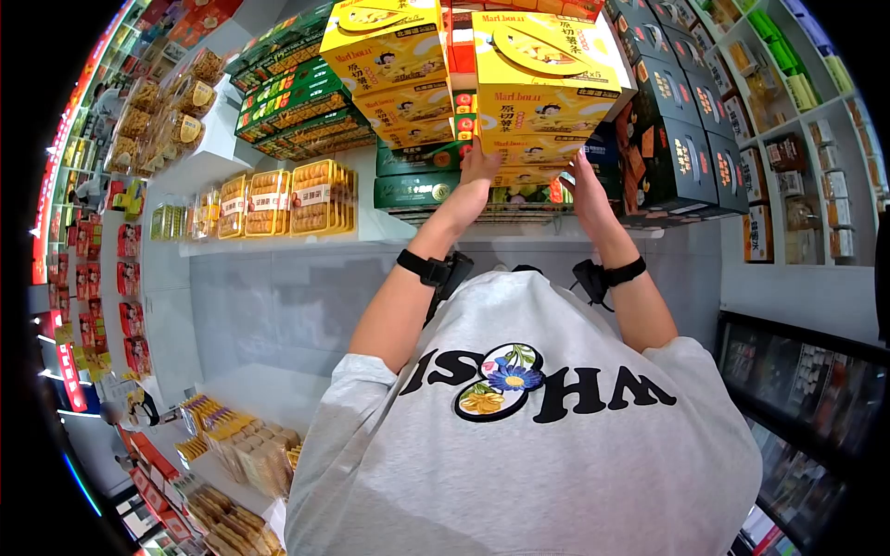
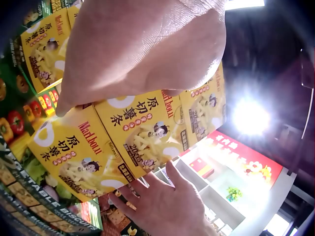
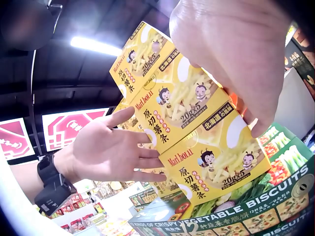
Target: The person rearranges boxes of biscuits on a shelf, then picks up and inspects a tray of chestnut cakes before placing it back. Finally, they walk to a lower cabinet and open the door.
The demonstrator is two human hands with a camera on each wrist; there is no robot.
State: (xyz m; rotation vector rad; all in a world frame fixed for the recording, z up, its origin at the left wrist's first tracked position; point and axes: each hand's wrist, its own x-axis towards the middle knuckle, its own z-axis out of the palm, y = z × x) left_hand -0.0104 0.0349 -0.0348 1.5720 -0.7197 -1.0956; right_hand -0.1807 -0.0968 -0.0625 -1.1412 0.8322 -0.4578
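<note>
A stack of yellow boxes of potato fries (image 1: 545, 88) stands in front of the person, lettered in red and black with cartoon bees. At the left side of the stack is the left hand (image 1: 476, 174); in the right wrist view its palm faces the boxes (image 3: 184, 105), fingers spread and nearly straight, tips at their edge. The right hand (image 1: 591, 193) is at the opposite side, thumb apart from its extended fingers, which meet the lower boxes in the left wrist view. Under the stack lies a green carton of vegetable biscuits (image 3: 236, 211).
Another yellow stack (image 1: 399, 83) stands just left, beside green cartons (image 1: 306, 102). Dark boxes (image 1: 681, 157) are piled on the right. Yellow trays of packaged snacks (image 1: 313, 199) line the white shelf further left. Tall shelving (image 1: 816, 185) stands at the far right.
</note>
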